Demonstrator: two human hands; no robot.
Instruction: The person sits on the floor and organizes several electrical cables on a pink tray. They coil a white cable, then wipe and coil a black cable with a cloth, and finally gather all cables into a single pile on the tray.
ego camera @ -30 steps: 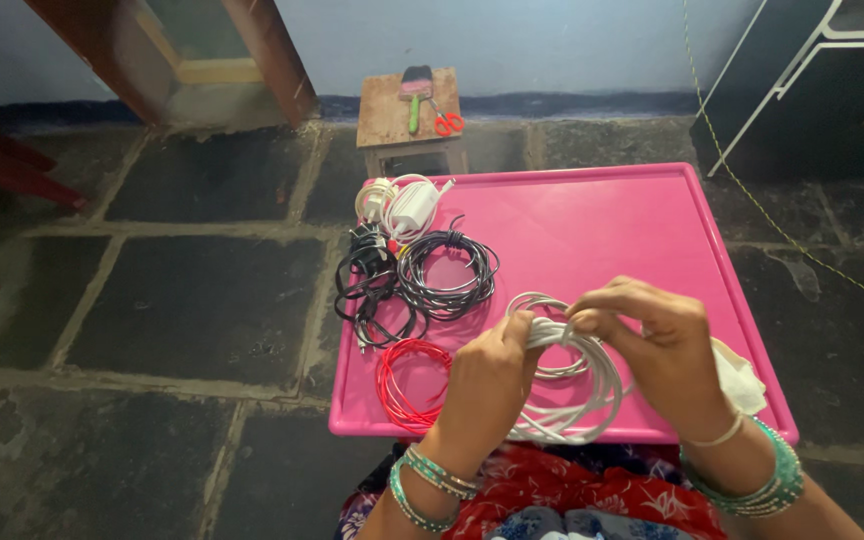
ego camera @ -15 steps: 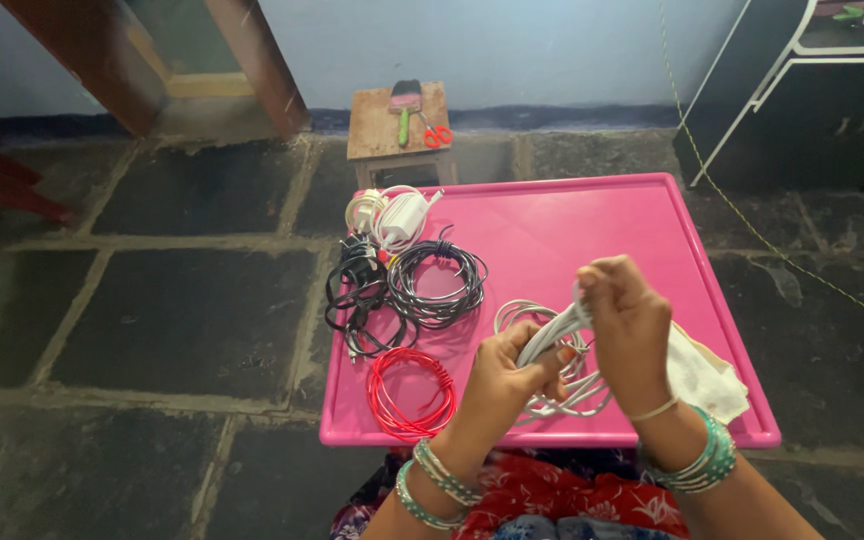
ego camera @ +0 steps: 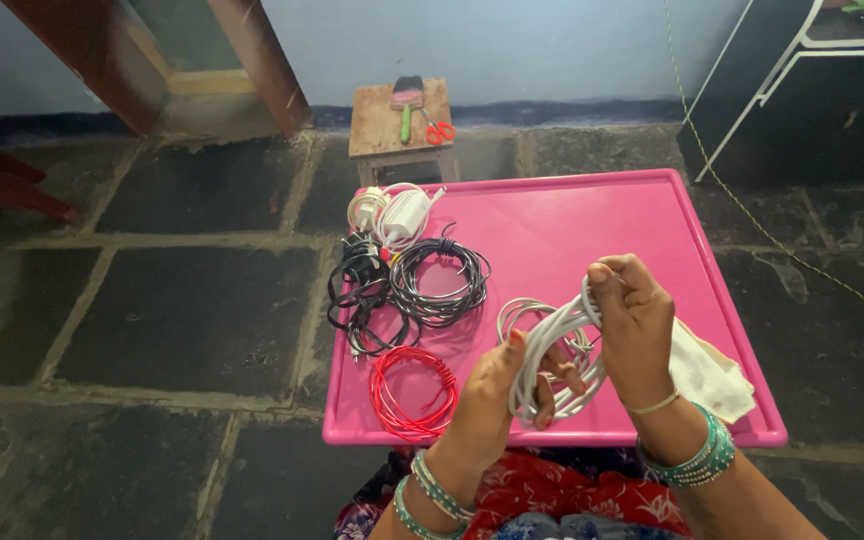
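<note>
Both my hands hold a coil of white cable above the near edge of a pink tray table. My left hand grips the coil's lower left side, fingers through the loops. My right hand pinches the top of the coil and lifts it. A thinner white coil lies on the tray just behind. Left of my hands lies a red wire coil.
A grey-black cable coil, a tangled black cable and a white charger with cable sit on the tray's left side. A white cloth lies at the right edge. A small wooden stool with brush and scissors stands behind.
The white coil has been lifted off the tray and tilted upright. My right hand rose to its top, and my left hand slid round to its lower side.
</note>
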